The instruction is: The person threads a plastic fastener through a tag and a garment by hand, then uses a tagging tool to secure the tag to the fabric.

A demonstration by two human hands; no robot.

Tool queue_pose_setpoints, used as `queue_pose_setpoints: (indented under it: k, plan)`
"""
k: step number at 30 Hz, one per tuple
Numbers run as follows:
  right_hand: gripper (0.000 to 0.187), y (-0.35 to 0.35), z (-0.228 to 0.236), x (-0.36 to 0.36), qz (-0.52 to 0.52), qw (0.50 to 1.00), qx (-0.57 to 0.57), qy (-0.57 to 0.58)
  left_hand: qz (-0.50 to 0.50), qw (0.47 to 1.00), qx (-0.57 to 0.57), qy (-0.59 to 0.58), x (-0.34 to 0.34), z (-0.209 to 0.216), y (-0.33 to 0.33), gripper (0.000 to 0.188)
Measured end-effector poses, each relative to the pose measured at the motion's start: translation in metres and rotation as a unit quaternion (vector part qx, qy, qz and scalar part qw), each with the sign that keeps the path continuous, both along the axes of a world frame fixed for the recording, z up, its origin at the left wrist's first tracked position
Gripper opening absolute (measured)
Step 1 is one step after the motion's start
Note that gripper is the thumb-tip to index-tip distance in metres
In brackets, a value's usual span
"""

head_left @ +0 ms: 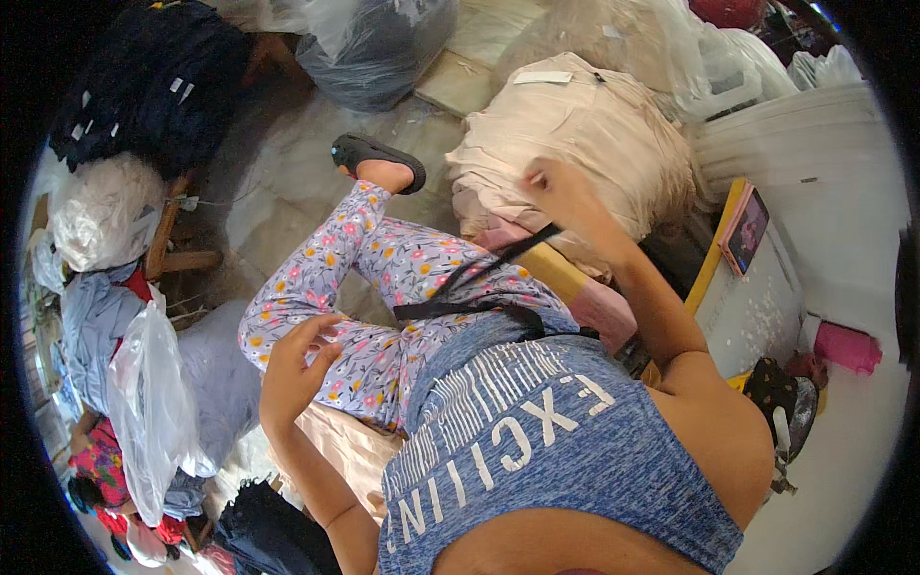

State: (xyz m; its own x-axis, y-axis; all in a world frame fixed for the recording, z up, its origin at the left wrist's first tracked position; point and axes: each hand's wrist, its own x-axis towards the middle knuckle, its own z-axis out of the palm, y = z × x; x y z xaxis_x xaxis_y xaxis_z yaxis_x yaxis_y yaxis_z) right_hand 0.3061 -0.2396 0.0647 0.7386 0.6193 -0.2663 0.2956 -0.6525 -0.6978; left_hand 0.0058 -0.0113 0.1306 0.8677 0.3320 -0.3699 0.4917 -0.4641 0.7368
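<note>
My right hand (561,192) is raised over the large bundle of beige cloth (585,125), its fingers curled in. What those fingers hold, if anything, is too small to make out. A black strap (479,273) lies across my lap in a loose loop, and one end passes up by my right wrist. Held above my flowered trousers (374,259), my left hand (299,369) has bent fingers spread apart with nothing between them.
At the left are dark garments (153,86), clear plastic bags (153,402) and a wooden stool (177,240). Another person (101,460) sits lower left. A phone (745,230) leans by the white-topped table (767,307) at right. A grey bag (374,53) stands ahead.
</note>
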Motion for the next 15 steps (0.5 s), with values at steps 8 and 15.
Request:
queue_pose_setpoints:
  k: [8, 15]
  plan:
    - [0.024, -0.052, -0.105, 0.021, -0.037, 0.957, -0.148, -0.247, -0.046, 0.995, -0.084, -0.007, 0.01, -0.019, -0.011, 0.028]
    - [0.01, -0.087, -0.127, 0.053, -0.068, 0.996, 0.058, 0.03, -0.076, 0.943, -0.323, -0.023, 0.051, -0.072, -0.018, 0.024]
